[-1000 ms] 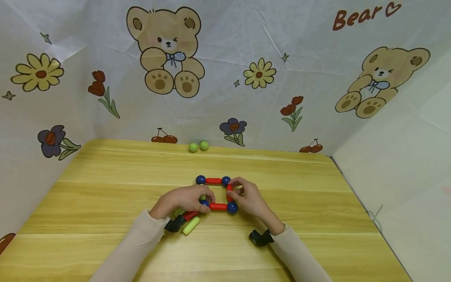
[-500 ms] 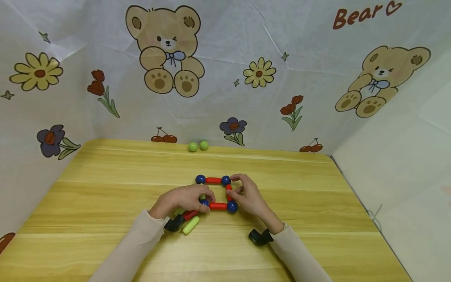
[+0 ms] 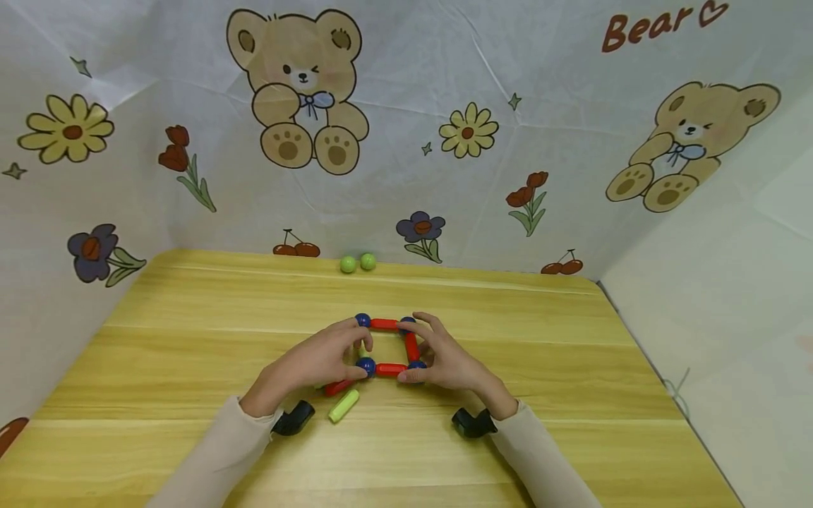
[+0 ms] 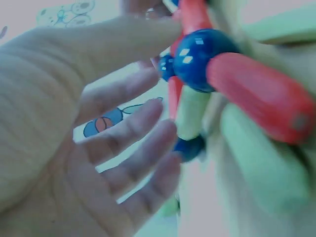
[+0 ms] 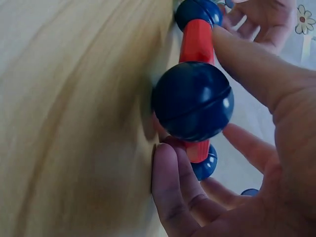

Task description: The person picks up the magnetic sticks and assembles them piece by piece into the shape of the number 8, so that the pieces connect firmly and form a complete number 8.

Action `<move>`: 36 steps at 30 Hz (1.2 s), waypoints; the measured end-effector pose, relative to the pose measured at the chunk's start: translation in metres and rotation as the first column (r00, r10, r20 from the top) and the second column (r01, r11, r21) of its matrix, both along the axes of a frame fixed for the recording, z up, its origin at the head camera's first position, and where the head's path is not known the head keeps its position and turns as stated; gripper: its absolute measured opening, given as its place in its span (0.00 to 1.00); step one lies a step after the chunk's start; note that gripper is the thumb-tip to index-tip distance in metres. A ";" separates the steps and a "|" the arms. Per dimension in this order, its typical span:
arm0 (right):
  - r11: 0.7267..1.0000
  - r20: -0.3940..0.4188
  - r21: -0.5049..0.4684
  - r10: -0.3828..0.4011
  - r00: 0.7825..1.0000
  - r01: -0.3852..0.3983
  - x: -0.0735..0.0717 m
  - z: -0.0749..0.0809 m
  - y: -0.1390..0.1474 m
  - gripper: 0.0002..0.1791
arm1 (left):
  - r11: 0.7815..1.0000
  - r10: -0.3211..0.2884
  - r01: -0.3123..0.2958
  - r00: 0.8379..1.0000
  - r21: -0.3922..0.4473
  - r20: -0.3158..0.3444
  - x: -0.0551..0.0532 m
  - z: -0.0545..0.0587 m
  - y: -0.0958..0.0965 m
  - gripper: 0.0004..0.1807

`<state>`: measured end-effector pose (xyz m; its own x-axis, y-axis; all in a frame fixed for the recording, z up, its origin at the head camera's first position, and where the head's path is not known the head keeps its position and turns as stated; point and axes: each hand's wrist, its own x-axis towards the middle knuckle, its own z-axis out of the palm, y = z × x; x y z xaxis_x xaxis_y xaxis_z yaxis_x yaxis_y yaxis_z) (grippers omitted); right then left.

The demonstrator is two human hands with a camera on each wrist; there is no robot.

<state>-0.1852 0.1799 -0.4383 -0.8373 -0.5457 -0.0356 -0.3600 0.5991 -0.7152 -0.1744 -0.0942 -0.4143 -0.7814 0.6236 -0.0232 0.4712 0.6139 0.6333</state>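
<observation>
A magnetic ball-and-rod square stands in front of me, with blue balls at its corners, red rods (image 3: 391, 370) on three sides and a light green rod (image 4: 191, 112) on the left side. My left hand (image 3: 317, 362) spans that left side, thumb at the near-left ball (image 3: 365, 366) and fingertips by the far-left ball (image 4: 190, 148). On the right side, my right hand (image 3: 452, 361) holds the square, its thumb along the near rod and its fingers around the near-right ball (image 5: 193, 101). Another red rod (image 4: 261, 96) sticks out from the near-left ball.
One light green rod (image 3: 344, 406) lies loose on the wooden table (image 3: 540, 339), just in front of the left hand. Two green balls (image 3: 357, 263) sit at the table's back edge, against a bear-printed cloth (image 3: 394, 85).
My left hand has pulled back and spread from the near-left corner to span the left side. My right hand has moved its thumb down from the right rod to the near-right corner.
</observation>
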 end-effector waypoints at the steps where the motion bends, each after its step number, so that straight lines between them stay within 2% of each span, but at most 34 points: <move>1: 1.000 0.006 0.012 0.003 1.000 -0.003 0.000 0.000 0.000 0.44 | 1.000 0.019 -0.019 1.000 -0.008 -0.021 0.003 -0.001 -0.002 0.14; 7: 0.998 -0.011 0.060 -0.015 1.000 0.015 0.002 0.000 -0.003 0.34 | 0.995 0.075 -0.080 0.995 -0.066 -0.073 0.016 -0.013 -0.011 0.11; 14: 0.998 -0.050 0.070 -0.007 0.999 0.010 0.002 0.000 -0.003 0.20 | 0.991 0.056 -0.069 0.992 -0.117 -0.115 0.021 -0.023 -0.010 0.11; 23: 0.998 -0.063 0.059 0.012 0.998 -0.008 0.002 0.003 -0.005 0.11 | 0.989 0.038 -0.048 0.997 -0.140 -0.071 0.024 -0.023 -0.014 0.11; 28: 0.999 -0.092 0.044 0.035 0.995 -0.031 0.001 0.000 -0.005 0.07 | 0.986 -0.022 0.012 0.998 -0.164 -0.058 0.025 -0.020 -0.018 0.11; 32: 0.997 -0.106 0.061 0.053 0.993 -0.046 0.000 -0.002 -0.003 0.05 | 0.987 -0.060 0.054 0.997 -0.152 -0.038 0.027 -0.019 -0.022 0.10; 36: 0.995 -0.067 0.075 0.077 0.995 -0.072 -0.001 -0.001 0.000 0.13 | 0.988 -0.049 0.045 0.999 -0.148 -0.020 0.027 -0.018 -0.022 0.12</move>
<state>-0.1858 0.1802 -0.4388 -0.7964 -0.6044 -0.0201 -0.4527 0.6178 -0.6429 -0.1472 -0.1160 -0.4325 -0.7528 0.6507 -0.0995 0.5152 0.6765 0.5261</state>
